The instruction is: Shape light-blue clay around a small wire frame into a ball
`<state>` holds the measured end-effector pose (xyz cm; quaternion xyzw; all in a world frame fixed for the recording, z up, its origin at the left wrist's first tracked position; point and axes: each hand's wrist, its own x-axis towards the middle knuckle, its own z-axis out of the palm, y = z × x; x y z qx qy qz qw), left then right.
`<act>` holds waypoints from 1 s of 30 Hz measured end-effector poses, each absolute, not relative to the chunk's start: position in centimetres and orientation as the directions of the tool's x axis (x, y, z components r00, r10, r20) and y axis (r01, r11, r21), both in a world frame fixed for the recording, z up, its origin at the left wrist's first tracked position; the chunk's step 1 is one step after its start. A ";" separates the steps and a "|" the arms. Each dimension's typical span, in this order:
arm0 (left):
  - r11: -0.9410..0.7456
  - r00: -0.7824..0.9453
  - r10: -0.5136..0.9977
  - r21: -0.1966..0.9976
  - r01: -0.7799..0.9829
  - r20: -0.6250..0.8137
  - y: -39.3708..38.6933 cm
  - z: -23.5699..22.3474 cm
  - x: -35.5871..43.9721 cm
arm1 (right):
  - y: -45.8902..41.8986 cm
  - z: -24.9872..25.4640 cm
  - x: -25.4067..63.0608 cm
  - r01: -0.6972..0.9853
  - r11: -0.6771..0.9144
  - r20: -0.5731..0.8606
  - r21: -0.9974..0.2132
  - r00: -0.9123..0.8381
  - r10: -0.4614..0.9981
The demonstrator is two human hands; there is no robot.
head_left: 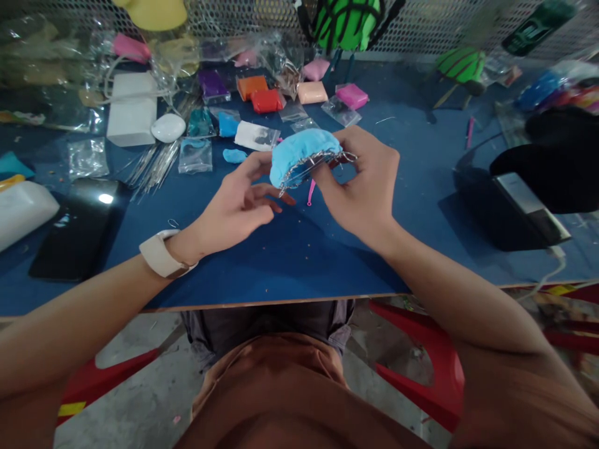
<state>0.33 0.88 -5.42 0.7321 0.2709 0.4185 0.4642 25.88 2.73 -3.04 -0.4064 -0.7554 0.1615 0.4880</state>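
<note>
A light-blue clay piece [304, 149], domed over a twisted wire frame, is held up above the table. My right hand [360, 181] grips its wire edge on the right, with the thumb near the underside. My left hand [248, 202] is at the left end of the piece; its fingers are apart, and the index finger is close to or touching the clay. Below the piece, a pink plastic tool [311, 192] lies on the blue tabletop. A small lump of blue clay [234, 156] rests to the left, near a white clay packet [256, 135].
Clay packets, among them a red one [267, 101], lie along the back. Thin wires [156, 165] are bundled at left, near a black phone [77, 227] and a white box [133, 109]. A green-and-black striped model [461, 65] stands back right; a dark box [519, 209] stands right.
</note>
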 end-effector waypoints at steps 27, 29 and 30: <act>-0.789 0.235 0.548 0.403 0.464 0.803 1.2 -3.7 0.5 | 1.3 -3.6 23.8 0.311 0.765 0.588 -0.564 -0.500 0.636; -0.778 0.283 0.527 0.320 0.541 0.802 0.8 -3.0 0.1 | 1.1 -3.6 23.9 0.226 0.757 0.578 -0.613 -0.524 0.625; -0.760 0.307 0.534 0.288 0.583 0.788 0.6 -2.6 0.0 | 1.1 -3.8 23.9 0.173 0.746 0.578 -0.643 -0.530 0.621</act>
